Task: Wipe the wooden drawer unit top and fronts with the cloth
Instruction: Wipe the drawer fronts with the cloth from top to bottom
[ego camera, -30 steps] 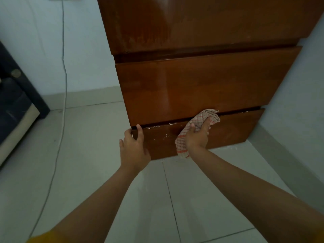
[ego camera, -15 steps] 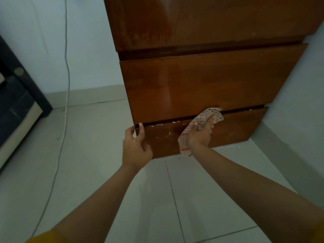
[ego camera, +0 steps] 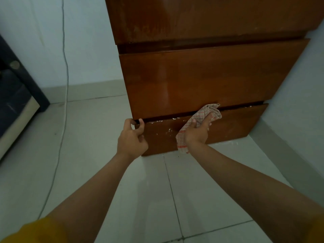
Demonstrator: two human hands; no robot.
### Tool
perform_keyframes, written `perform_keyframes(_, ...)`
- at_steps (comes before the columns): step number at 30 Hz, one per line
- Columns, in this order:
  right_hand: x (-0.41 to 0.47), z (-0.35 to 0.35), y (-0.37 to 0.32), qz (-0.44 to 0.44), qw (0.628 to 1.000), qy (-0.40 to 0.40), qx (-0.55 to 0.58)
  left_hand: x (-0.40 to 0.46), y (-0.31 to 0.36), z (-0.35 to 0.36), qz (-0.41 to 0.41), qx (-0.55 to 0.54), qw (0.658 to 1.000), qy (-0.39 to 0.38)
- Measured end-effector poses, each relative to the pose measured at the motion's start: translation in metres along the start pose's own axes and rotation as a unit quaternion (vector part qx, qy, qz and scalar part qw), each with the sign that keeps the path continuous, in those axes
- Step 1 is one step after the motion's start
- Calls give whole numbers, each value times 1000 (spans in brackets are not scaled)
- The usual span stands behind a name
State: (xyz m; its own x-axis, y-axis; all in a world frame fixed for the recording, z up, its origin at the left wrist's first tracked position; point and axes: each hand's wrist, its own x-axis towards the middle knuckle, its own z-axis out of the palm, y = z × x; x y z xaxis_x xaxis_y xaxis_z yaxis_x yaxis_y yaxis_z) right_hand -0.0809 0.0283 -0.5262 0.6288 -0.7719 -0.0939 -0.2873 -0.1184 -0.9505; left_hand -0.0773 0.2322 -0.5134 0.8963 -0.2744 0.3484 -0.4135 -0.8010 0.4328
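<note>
Right hand (ego camera: pixel 197 131) fingers are pressing the cloth (ego camera: pixel 201 120) onto the bottom drawer front (ego camera: pixel 233 125), near its top edge. Left hand (ego camera: pixel 131 137) fingers are curling on the drawer's left corner. Front is running long left-right; unwiped white specks are lying left of the cloth.

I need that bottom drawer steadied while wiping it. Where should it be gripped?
Grip the bottom drawer by its top edge at the left corner, from above and in front, where the left hand hooks it. A dark gap there admits fingertips; no handle shows.
</note>
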Motion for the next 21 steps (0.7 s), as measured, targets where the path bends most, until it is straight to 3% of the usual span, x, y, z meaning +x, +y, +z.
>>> perform_keyframes(12,-8,-7,-6,24,999,-22,6,-10,7,2,-39,-20,999,9)
perform_keyframes(17,-10,-8,-9,27,999,-18,9,-11,16,8,-80,-128,989,4)
perform_keyframes(21,-11,-7,-9,31,999,-16,15,-10,21,7,-89,-146,985,29)
